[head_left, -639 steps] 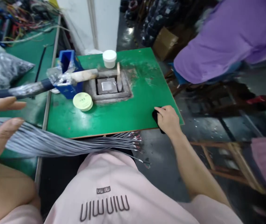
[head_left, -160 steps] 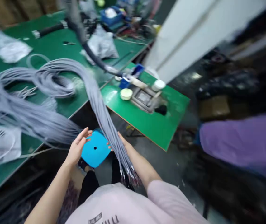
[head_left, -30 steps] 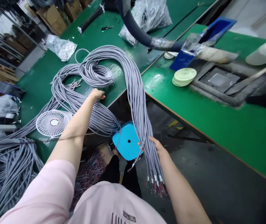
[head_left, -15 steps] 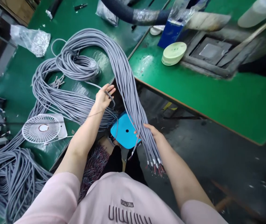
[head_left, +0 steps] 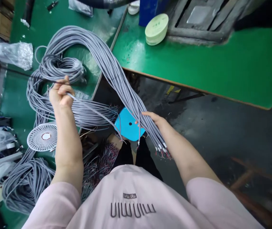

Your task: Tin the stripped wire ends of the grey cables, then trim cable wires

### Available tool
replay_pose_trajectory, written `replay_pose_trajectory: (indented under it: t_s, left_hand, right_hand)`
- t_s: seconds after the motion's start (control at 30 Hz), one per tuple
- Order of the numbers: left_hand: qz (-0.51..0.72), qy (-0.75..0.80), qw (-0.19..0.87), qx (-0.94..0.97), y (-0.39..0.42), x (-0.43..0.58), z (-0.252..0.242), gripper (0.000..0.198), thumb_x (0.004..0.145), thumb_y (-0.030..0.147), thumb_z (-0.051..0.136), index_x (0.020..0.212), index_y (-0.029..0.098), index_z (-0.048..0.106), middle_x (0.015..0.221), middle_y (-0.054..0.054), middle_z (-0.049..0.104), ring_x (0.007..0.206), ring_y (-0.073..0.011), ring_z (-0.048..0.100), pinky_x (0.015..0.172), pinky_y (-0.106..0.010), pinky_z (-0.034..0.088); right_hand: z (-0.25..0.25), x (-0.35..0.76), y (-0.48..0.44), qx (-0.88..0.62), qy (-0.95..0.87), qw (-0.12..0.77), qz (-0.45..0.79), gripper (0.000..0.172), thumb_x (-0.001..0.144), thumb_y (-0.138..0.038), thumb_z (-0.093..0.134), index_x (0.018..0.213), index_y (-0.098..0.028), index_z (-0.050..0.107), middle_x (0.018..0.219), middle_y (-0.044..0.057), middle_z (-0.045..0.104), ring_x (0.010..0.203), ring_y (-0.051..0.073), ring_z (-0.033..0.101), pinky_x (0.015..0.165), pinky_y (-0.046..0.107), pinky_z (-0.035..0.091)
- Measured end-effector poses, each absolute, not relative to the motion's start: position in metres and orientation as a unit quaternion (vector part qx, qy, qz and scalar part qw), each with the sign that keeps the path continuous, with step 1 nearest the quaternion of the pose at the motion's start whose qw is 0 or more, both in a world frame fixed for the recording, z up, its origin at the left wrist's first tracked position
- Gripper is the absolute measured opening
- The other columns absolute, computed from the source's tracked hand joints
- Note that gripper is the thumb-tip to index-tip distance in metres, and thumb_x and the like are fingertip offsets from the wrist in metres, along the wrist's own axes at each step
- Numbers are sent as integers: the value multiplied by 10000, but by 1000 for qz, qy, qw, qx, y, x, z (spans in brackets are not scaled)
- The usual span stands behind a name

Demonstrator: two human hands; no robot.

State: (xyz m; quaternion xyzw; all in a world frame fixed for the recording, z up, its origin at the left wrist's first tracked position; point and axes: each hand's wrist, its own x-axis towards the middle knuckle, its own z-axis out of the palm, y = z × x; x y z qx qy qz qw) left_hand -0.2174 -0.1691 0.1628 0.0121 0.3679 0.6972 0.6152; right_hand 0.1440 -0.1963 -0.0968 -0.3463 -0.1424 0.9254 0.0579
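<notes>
Green wood-edged tabletop (head_left: 222,70) overhangs dark floor (head_left: 210,133) w/ room to move; L hand (head_left: 61,93) fisted on single grey cable (head_left: 93,111), R hand (head_left: 156,119) curled round thick grey cable bundle (head_left: 124,90) hanging past metal table edge (head_left: 97,85).

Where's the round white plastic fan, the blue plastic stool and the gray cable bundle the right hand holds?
Round white plastic fan (head_left: 46,136): head view, its round hub.
Blue plastic stool (head_left: 125,128): head view, seat beside the hole.
Gray cable bundle (head_left: 123,87): head view, stretch above the right hand (head_left: 157,119).
</notes>
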Motion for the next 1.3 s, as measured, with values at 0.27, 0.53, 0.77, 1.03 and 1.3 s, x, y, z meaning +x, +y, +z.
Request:
replay_pose_trajectory:
  t_s: [0.27, 0.53, 0.77, 1.03, 1.3]
  left_hand:
    - [711, 367, 597, 52, -166, -238, 176, 453, 1014, 211, 137, 1467, 205, 132, 477, 107, 501, 322, -62, 362, 330, -54, 342]
    - [716, 379, 585, 50, -167, -237, 168, 328, 1023, 200, 194, 1266, 149, 409, 509, 95, 486, 360, -35, 319, 353, -43, 306]
    - [680, 539, 497, 16, -259, -206, 73, 273, 975, 308, 411, 865, 154, 609, 591, 41, 577, 477, -47, 498, 571, -163, 453]
    - [662, 663, 339, -87, -356, -189, -14, 240, 936, 274, 470, 846, 142, 649, 967, -87, 683, 975, -157, 652, 1011, -357, 425]
    - [704, 639, 263, -164, -372, -202, -51, 159, 891, 185, 472, 923, 155, 625, 1054, -96, 657, 1070, -142, 620, 979, -293, 462]
  right_hand:
    - [-80, 142, -196, -409, -148, 83, 897, 357, 960, -325, 397, 1074, -53, 599, 821, 151, 719, 652, 238, 688, 531, 402, 582]
    - [-82, 142, -195, -362, -174, 55, 914, 466, 995, -355, 268, 1056, -31, 597, 794, 150, 728, 662, 215, 704, 545, 320, 579]
    - [-81, 143, -196, -384, -181, 49, 904, 408, 961, -364, 315, 1094, -105, 601, 787, 124, 743, 646, 230, 714, 530, 313, 587]
    - [-76, 142, -199, -409, -177, 37, 895, 468, 956, -358, 276, 1201, -97, 577, 817, 130, 744, 635, 223, 705, 568, 334, 579]
    - [-96, 148, -200, -412, -199, 27, 889, 478, 905, -434, 367, 1215, -139, 579, 903, 110, 743, 741, 229, 709, 662, 359, 578]
